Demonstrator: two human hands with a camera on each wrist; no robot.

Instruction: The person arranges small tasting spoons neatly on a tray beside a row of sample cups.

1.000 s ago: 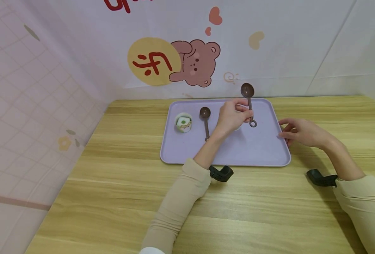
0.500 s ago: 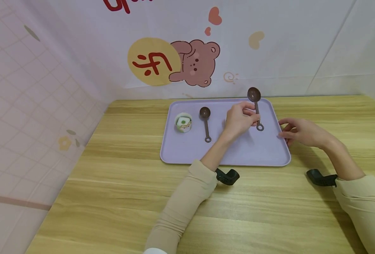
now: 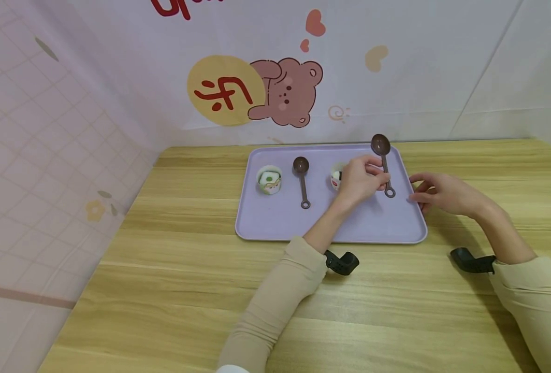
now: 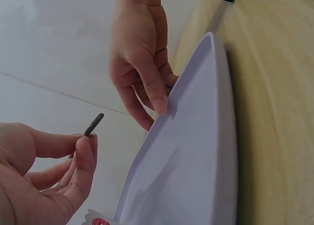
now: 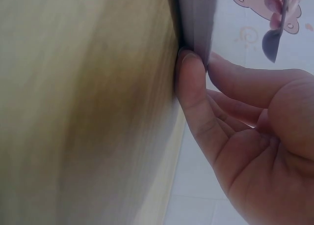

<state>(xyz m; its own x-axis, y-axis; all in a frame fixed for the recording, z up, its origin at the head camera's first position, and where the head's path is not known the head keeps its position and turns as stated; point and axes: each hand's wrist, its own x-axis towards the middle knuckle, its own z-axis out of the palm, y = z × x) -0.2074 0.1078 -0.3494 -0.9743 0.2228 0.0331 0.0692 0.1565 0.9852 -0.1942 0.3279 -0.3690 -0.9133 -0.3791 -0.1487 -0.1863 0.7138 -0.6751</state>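
Note:
My left hand (image 3: 360,178) pinches the handle of a brown measuring spoon (image 3: 380,144) between thumb and fingers. The spoon is held over the right part of the lavender tray (image 3: 275,225), its round bowl pointing towards the wall. In the left wrist view only a dark bit of its handle (image 4: 94,124) shows. My right hand (image 3: 445,194) grips the tray's right edge; in the right wrist view the thumb lies on one side of the rim and a finger on the other. A small paper cup (image 3: 335,182) is partly hidden behind my left hand.
A second brown measuring spoon (image 3: 301,166) lies on the tray, left of the middle. Beside it at the left stands another small paper cup (image 3: 270,184) with something white and green in it. The wooden table (image 3: 173,290) meets a printed wall cloth (image 3: 424,67) at the back.
My left hand has moved right and slightly towards me with the measuring spoon, uncovering the second spoon's handle and part of the right-hand cup. My right hand has stayed at the tray's edge.

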